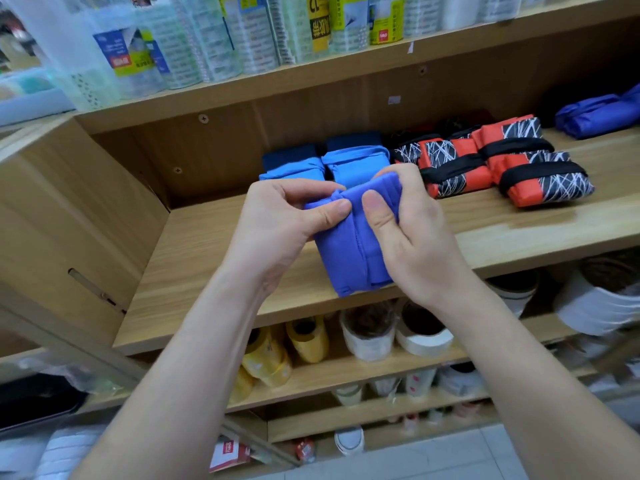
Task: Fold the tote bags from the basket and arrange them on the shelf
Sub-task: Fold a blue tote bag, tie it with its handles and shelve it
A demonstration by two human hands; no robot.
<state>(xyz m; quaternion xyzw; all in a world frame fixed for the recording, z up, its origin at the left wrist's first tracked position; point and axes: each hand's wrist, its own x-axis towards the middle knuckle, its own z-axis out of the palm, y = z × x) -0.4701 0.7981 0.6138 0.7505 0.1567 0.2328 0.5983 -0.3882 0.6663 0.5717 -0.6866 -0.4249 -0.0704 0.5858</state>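
Pinching the folded violet-blue tote bag between both hands. My left hand grips its upper left edge, thumb on top and fingers curled behind. My right hand clamps the right side, thumb pressed on the front panel and fingers wrapped over the top corner. The bag is a compact upright packet with its lower edge at the front of the shelf board; I cannot tell whether it rests on the wood. A fold line runs down its middle between my thumbs. Judgement: the folding of this bag is nearly complete, and the step in hand is a last tuck or squaring-up. Placing is not yet done. Behind the packet, two light blue folded bags lie side by side, with darker blue ones at their backs. To their right, red and black patterned bags sit close together, each bound by a black strap. At the far right a deep blue bundle lies looser, apart from the row. Several bags are thus arranged, and bare board shows to the left and in front. The basket is out of view, so the number of bags left is unknown. Packaged rolls fill the shelf above.
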